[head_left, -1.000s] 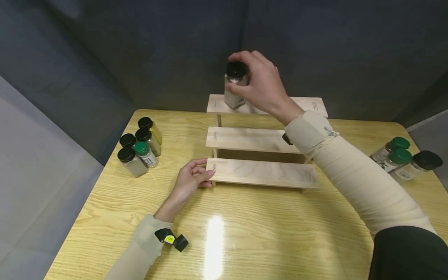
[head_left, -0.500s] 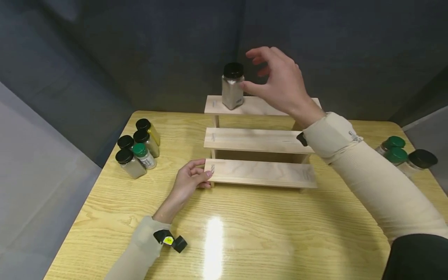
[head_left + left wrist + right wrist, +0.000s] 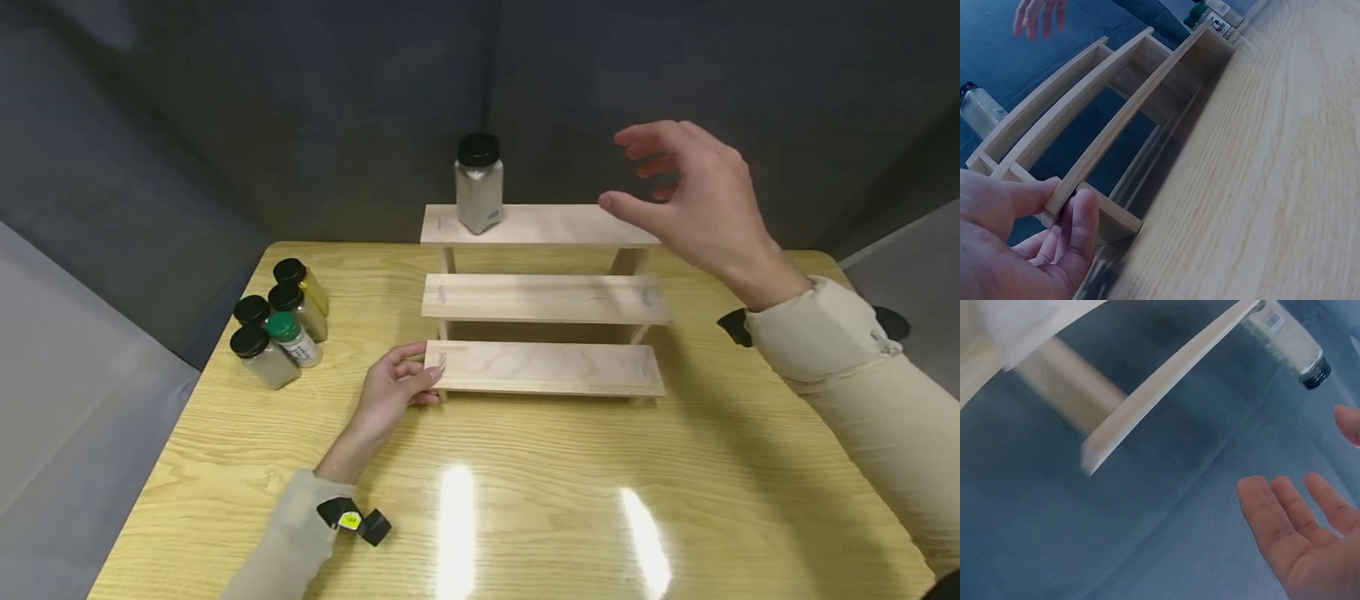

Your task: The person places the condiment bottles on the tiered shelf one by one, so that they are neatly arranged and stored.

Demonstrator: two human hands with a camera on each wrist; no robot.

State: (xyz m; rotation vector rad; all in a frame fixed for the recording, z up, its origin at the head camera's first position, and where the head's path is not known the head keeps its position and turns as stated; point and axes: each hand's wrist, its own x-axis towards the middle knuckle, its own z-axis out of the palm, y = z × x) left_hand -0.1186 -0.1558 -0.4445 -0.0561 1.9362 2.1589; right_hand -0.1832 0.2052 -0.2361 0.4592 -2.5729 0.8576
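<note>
A three-tier wooden shelf rack [image 3: 543, 367] stands on the table. My left hand [image 3: 390, 392] pinches the left end of its lowest board, thumb on top and fingers beneath, as the left wrist view also shows. On the left end of the top board a spice jar [image 3: 478, 196] with a black lid stands upright. My right hand [image 3: 705, 196] is in the air near the rack's upper right end, apart from the jar, its fingers spread and holding nothing. In the right wrist view the jar [image 3: 1288, 337] appears beyond the relaxed fingers [image 3: 1272, 519].
Several spice jars [image 3: 268, 360] with black and green lids stand grouped on the table's left side. More jars [image 3: 1216, 24] show behind the rack's far end in the left wrist view. A dark curtain [image 3: 360, 125] hangs behind the table [image 3: 540, 500].
My right hand let go of the jar on the top board and moved away to the right. The left hand keeps its pinch on the lowest board. The head view shifted slightly right.
</note>
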